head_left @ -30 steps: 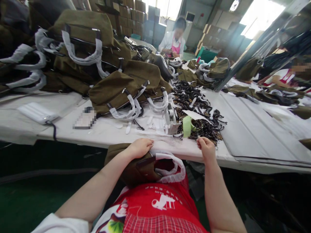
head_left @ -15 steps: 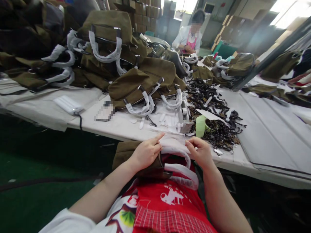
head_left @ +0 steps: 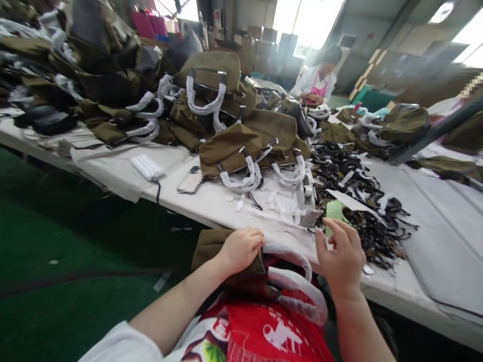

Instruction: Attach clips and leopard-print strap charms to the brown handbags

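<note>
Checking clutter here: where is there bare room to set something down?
The table is bare right of the black straps; a smaller patch lies between phone and white device. It is crowded around the bags and green tape.

Glaring rear windows point(head_left: 307, 22), hazy distance, dim green floor point(head_left: 45, 241), edges apparently stretched

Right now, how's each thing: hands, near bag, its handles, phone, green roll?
Left hand, curled on near bag, grip unclear
Right hand, open, bent
Near bag, partly covered
Handles, wrapped, looped
Phone, flat on table
Green roll, partly hidden
</note>
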`<state>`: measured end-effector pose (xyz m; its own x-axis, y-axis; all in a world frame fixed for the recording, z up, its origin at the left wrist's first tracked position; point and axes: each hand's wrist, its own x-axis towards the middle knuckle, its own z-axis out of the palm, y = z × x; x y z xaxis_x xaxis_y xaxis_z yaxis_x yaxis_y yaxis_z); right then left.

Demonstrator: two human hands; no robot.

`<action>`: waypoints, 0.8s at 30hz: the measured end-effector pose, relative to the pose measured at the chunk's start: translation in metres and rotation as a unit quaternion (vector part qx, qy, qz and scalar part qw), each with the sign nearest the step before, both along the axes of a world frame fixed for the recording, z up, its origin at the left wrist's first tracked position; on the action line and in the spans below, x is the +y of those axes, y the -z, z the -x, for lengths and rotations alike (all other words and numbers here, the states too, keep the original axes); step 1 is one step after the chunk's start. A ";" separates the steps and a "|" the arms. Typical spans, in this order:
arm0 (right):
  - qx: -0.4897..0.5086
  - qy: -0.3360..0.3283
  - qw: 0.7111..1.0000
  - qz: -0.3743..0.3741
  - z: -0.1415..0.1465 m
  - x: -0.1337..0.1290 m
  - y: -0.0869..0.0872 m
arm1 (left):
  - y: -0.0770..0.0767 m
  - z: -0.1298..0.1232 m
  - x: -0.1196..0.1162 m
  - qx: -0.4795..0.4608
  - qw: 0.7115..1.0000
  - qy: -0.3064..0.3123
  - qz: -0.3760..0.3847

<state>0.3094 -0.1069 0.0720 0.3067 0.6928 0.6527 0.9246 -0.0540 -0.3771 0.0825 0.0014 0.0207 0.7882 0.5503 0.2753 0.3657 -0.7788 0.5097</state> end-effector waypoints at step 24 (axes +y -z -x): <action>0.108 -0.219 0.945 0.217 0.034 0.050 -0.009 | -0.018 0.024 -0.017 -0.226 0.935 -0.081 0.262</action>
<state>0.2754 -0.0567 0.0813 0.0211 0.9723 0.2326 0.7985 0.1236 -0.5892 0.0585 -0.0157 0.0386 0.5507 0.8054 0.2192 0.1132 -0.3323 0.9364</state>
